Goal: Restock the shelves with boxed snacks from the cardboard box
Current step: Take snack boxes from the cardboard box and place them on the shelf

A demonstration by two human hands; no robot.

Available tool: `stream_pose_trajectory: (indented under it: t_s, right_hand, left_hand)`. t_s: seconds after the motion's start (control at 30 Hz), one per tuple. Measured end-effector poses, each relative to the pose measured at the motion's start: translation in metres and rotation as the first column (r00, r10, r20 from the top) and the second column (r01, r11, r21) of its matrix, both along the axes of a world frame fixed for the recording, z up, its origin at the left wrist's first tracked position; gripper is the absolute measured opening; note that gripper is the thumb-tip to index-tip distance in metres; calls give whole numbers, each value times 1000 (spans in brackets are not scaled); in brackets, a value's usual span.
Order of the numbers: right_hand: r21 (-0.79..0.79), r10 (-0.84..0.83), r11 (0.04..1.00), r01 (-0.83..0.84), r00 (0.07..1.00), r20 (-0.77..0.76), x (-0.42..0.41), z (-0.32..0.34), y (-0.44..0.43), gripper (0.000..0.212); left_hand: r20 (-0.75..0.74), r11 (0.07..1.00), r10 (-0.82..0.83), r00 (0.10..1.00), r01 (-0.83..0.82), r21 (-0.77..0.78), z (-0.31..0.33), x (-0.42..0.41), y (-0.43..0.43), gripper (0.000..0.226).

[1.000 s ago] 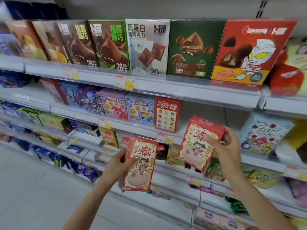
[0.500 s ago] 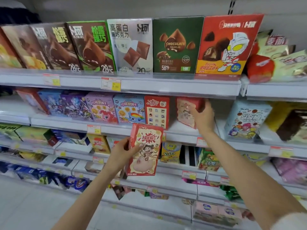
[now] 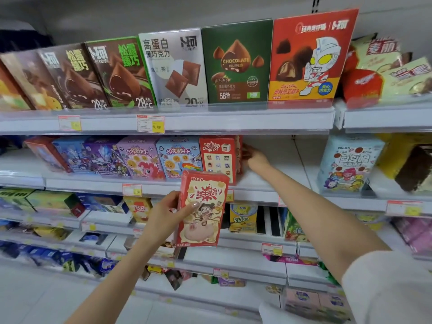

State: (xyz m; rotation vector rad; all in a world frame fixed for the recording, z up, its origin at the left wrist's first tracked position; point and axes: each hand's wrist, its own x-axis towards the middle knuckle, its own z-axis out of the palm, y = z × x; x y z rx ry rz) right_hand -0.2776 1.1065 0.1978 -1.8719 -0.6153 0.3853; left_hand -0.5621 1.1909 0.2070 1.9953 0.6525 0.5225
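On second shelf (image 3: pixel 268 183), box (image 3: pixel 239 157) seemingly deeper

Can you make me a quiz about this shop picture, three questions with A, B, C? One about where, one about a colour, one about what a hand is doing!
1. Where does the right hand reach?
A. top shelf
B. second shelf
C. floor

2. What colour is the truffles box?
A. blue
B. green
C. pink

3. What is the left hand doing?
A. holding a red box
B. pointing at the ceiling
C. lying flat on a shelf

Answers:
1 B: it is beside the shelved box, one level under the chocolates.
2 B: its front is dark green.
3 A: the thumb lies on the box's front.
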Motion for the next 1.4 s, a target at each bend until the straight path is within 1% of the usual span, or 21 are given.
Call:
stream_pose_trajectory:
  t_s: [0.1, 0.17, 0.2, 0.23, 0.27, 0.3, 0.33, 0.37, 0.43, 0.47, 0.53, 0.6, 0.63, 0.7, 0.77, 0.83, 0.93, 1.03, 1.13, 1.23, 1.4]
  right_hand:
    - [0, 14, 1000, -14, 1000, 19, -8, 0, -8, 52]
    - [107, -85, 991, 80, 996, 41, -23, -1, -31, 55]
    - [195, -87, 977, 81, 996, 24, -35, -1, -48, 52]
    - [269, -12, 963, 16, 1000, -18, -52, -2, -66, 50]
    - [310, 121, 946, -91, 989, -82, -72, -4, -83, 54]
    - [326, 242, 927, -186, 960, -139, -90, -6, -96, 62]
    - [310, 294, 922, -231, 940, -175, -104, -9, -105, 69]
    - [284, 287, 931, -229, 940, -183, -113, -14, -111, 70]
    - [214, 146, 970, -112, 978, -148, -119, -22, -117, 58]
    - [186, 60, 982, -35, 990, -127, -119, -22, -121, 51]
    - [196, -69, 977, 88, 992, -101, -114, -19, -131, 39]
    - [250, -180, 945, 210, 974, -138, -101, -11, -139, 32]
    - [271, -225, 926, 265, 959, -171, -92, -6, -140, 31]
    - [301, -288, 886, 353, 927, -238, -73, 3, -136, 32]
    - [306, -356, 857, 414, 906, -228, -51, 10, -126, 32]
    - [304, -420, 838, 452, 892, -168, -29, 14, -113, 32]
    - [319, -460, 824, 469, 881, -108, 1, 14, -89, 38]
    - [317, -468, 842, 437, 883, 25, 27, 9, -63, 52]
    - [269, -441, 874, 405, 894, 84, 49, -3, -38, 55]
    - [207, -380, 911, 357, 921, 84, 65, -13, -16, 61]
    - [138, -173, 978, 159, 980, 99, 75, -15, 9, 67]
  left_hand:
    - [42, 998, -48, 998, 50, -41, 4, 9, -3, 28]
    - [73, 993, -75, 994, 81, -84, 9, 18, -7, 26]
    - [84, 990, -92, 992, 101, -100, 11, 23, -9, 25]
    - [92, 985, -116, 989, 127, -114, 13, 30, -12, 24]
    - [97, 979, -145, 985, 157, -127, 14, 36, -14, 23]
    - [102, 972, -177, 979, 190, -139, 14, 44, -17, 22]
    - [97, 964, -211, 973, 223, -141, 13, 51, -20, 24]
    - [81, 956, -251, 965, 260, -136, 11, 59, -24, 27]
    - [23, 944, -317, 948, 318, -89, 4, 73, -31, 33]
    - [-16, 945, -326, 945, 325, -29, -1, 78, -33, 35]
    - [-91, 939, -278, 956, 291, 183, -14, 86, -34, 41]
    - [-122, 865, -197, 973, 231, 446, -28, 90, -29, 45]
    - [-118, 791, -174, 978, 210, 574, -32, 93, -27, 44]
    - [-113, 582, -184, 976, 201, 788, -39, 99, -21, 40]
    - [-128, 403, -187, 974, 195, 894, -41, 108, -17, 39]
    - [-149, 292, -180, 972, 197, 936, -44, 117, -14, 40]
    - [-182, 234, -182, 966, 222, 946, -53, 126, -13, 49]
    - [-173, 180, -175, 969, 205, 962, -63, 131, -13, 62]
    - [-160, 159, -160, 974, 185, 970, -72, 133, -11, 66]
    - [-138, 150, -149, 979, 161, 975, -79, 133, -10, 69]
    - [-123, 167, -142, 982, 146, 975, -82, 135, -11, 66]
